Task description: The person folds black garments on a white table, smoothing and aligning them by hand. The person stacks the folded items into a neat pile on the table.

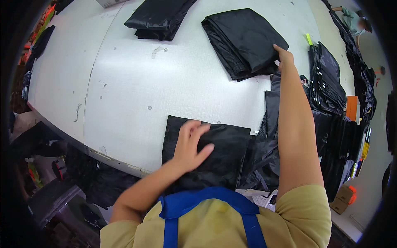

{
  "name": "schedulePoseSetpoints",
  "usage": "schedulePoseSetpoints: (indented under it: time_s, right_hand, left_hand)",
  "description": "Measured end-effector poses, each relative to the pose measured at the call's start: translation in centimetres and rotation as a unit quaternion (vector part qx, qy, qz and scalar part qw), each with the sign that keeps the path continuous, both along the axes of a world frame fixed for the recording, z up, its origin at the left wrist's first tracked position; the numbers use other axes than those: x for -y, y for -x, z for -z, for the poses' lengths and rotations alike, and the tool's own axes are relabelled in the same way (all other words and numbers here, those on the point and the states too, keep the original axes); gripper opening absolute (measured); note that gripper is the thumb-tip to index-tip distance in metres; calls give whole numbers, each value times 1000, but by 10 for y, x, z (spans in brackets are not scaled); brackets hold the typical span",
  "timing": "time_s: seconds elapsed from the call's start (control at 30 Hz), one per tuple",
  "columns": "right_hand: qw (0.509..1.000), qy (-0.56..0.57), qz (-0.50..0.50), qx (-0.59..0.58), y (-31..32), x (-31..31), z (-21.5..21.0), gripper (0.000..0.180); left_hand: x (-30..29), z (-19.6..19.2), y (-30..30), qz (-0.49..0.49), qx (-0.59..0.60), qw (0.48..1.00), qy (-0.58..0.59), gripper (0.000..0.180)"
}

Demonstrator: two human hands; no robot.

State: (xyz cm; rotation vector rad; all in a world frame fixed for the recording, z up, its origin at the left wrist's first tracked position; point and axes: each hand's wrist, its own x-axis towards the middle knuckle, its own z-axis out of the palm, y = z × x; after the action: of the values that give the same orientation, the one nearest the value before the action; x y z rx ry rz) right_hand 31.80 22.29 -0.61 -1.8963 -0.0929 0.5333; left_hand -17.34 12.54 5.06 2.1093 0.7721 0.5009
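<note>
My left hand [192,144] is over a flat black fabric piece [223,153] at the table's near edge, its fingers apart and slightly blurred. Whether it presses on the cloth or hovers just above, I cannot tell. Far to the right, my right arm is stretched out. My right hand [284,58] grips the right edge of a folded black fabric bundle [246,41], with the thumb on top and the other fingers mostly hidden. That bundle is shiny and has a gathered edge on its near left side.
Another folded black stack [159,20] lies at the far side of the white table [124,82]. Black fabric piles [326,78] with small white tags crowd the right side, beside an orange box [352,108]. A person [353,20] is at the far right.
</note>
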Motion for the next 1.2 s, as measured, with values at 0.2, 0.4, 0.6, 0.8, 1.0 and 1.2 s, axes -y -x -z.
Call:
schedulePoseSetpoints:
  time_s: [0.2, 0.4, 0.6, 0.8, 1.0, 1.2]
  right_hand:
    - [990, -117, -75, -6, 71, 31, -73, 15]
    - [978, 121, -70, 155, 122, 59, -11, 45]
    - [976, 166, -101, 97, 123, 58, -17, 67]
    - [994, -76, -49, -59, 96, 83, 3, 85]
    - [877, -294, 118, -361, 187, 107, -44, 56]
    - [869, -328, 89, -359, 197, 101, -25, 47]
  left_hand:
    - [-108, 27, -148, -113, 110, 978, 140, 67]
    - [-136, 24, -190, -223, 27, 880, 419, 69]
    - [-129, 34, -194, -316, 120, 821, 460, 51]
    - [-128, 22, -190, -193, 215, 605, 742, 33]
    - [-102, 2, -182, -199, 244, 570, 759, 30]
    - [-69, 3, -171, -168, 181, 681, 690, 38]
